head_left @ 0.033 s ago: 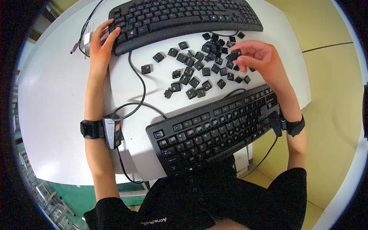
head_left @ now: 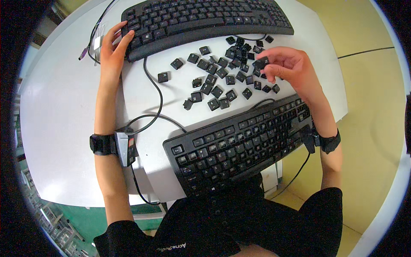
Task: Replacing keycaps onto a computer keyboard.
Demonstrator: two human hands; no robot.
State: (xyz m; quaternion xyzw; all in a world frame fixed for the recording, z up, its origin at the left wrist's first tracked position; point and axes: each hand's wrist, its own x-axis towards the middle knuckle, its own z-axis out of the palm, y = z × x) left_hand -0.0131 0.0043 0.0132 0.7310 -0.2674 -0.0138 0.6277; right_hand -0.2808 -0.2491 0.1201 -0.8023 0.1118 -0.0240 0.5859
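Note:
My left hand (head_left: 114, 51) grips the left end of the far black keyboard (head_left: 171, 43), thumb on its near corner and fingers along its side. Between the thumb and fingertips of my right hand (head_left: 289, 64) is a black keycap (head_left: 260, 63), pinched above the right part of a pile of loose keycaps (head_left: 221, 73). Some of the pile is hidden behind that hand. Closer to me lies a second black keyboard (head_left: 239, 150), set at a slant, with many of its key places showing bare sockets. My right forearm covers its right end.
A black cable (head_left: 160, 96) curls across the white table (head_left: 64, 128) between the keyboards. At the far left lie a cable with a purple plug (head_left: 82, 54) and a white cable (head_left: 98, 41). Each forearm wears a strapped device, the left one grey and black (head_left: 125, 147).
The keycap in my right hand has shifted very slightly down and tilted a little with the fingers. My left hand and both keyboards stay put.

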